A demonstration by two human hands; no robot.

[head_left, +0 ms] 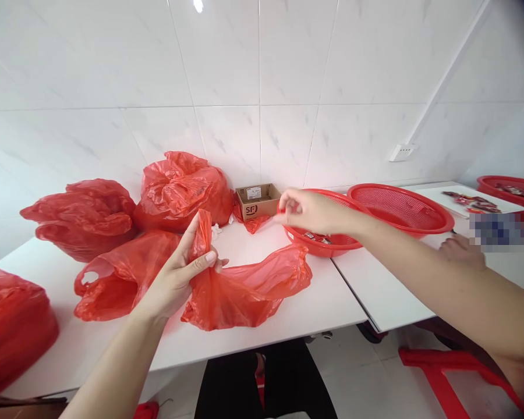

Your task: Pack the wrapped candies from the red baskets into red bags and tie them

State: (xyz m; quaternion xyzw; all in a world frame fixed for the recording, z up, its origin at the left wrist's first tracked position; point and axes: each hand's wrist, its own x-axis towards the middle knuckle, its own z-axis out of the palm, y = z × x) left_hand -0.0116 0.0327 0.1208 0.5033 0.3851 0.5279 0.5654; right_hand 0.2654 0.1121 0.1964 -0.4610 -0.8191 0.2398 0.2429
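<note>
My left hand (179, 273) pinches the handle of a red plastic bag (244, 291) that lies open and limp on the white table (288, 314). My right hand (308, 210) is stretched out over the near red basket (332, 241), its fingers curled in a pinch on a small red thing I cannot make out. A few small packets lie in that basket.
Several more red bags (82, 215) sit at the back left and left edge. A small cardboard box (257, 201) stands by the wall. A second red basket (402, 206) and a third (510, 189) sit on the right table, where another person's hand (460, 250) rests. A red stool (445, 372) is below.
</note>
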